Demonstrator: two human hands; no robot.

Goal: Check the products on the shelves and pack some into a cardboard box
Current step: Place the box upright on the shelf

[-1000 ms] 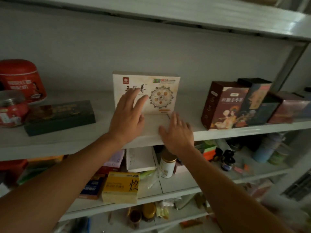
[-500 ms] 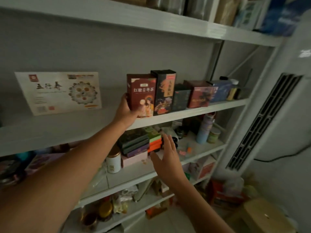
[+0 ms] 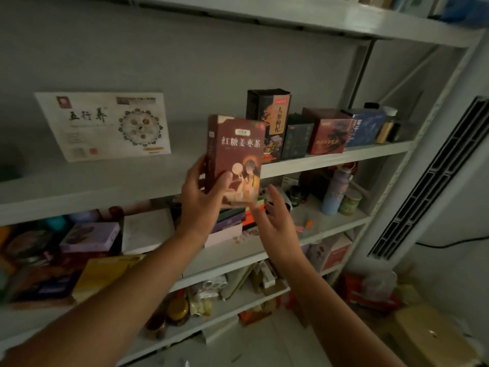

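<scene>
My left hand (image 3: 202, 200) grips a dark red tea box (image 3: 236, 149) by its lower left corner and holds it upright in front of the grey shelf (image 3: 105, 181), clear of the board. My right hand (image 3: 275, 221) hovers open just right of and below the box, fingers spread, not touching it. On the shelf behind stand a tall black box (image 3: 267, 115), a dark green box (image 3: 297, 139), a maroon cube box (image 3: 329, 131) and a blue box (image 3: 363, 128). A flat white box (image 3: 105, 125) leans against the wall at the left. No cardboard box is in view.
The lower shelf (image 3: 330, 221) holds stacked flat boxes, a lilac bottle (image 3: 334, 192) and a green can (image 3: 349, 202). Jars and packets crowd the shelves below. A tall white air conditioner (image 3: 434, 176) stands at the right, with a beige stool (image 3: 434, 340) on the floor.
My left hand has lifted the dark red tea box off the shelf and toward me. My right hand has risen close to the box's right side.
</scene>
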